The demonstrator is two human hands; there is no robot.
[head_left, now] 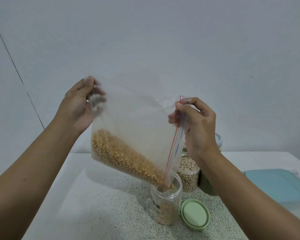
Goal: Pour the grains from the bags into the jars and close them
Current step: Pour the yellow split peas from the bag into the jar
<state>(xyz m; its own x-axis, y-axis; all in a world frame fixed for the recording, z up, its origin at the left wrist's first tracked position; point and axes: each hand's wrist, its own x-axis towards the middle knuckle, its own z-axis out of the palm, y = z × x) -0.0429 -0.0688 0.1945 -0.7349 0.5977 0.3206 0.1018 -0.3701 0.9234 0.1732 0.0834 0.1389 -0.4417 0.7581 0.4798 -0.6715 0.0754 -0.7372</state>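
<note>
A: Fingers (187, 101) of the right hand (197, 129) pinch the top end of the zip edge, thumb against forefinger. The left hand (78, 104) has its thumb and curled fingers clamped on the far upper corner of the bag (133, 118). Both hands have a firm hold.

B: And the bag hangs tilted between them, its low zip corner poked into the mouth of the open jar (166, 203) on the speckled counter (111, 205). Yellow grains (121, 156) are banked along the lower edge, with a layer in the jar's bottom.

A: The danger, for my money, is that narrow mouth. Lift the left side too sharply and the whole bank could rush down, choke the opening and spill over the rim.

B: Or the soft corner slips out and kernels scatter on the counter. The jar might tip too if the bag drags on it, since no hand steadies it.

A: Around it, a green lid (195, 213) lies just beside the jar, on the right.

B: Behind, there's a jar of pale beans (188, 172) with a dark jar (207, 186) next to it. Another with a bluish lid (219, 139) shows past the right wrist, and there's a blue-green box lid (275, 184) far right. Nothing blocks the pour itself.
</note>
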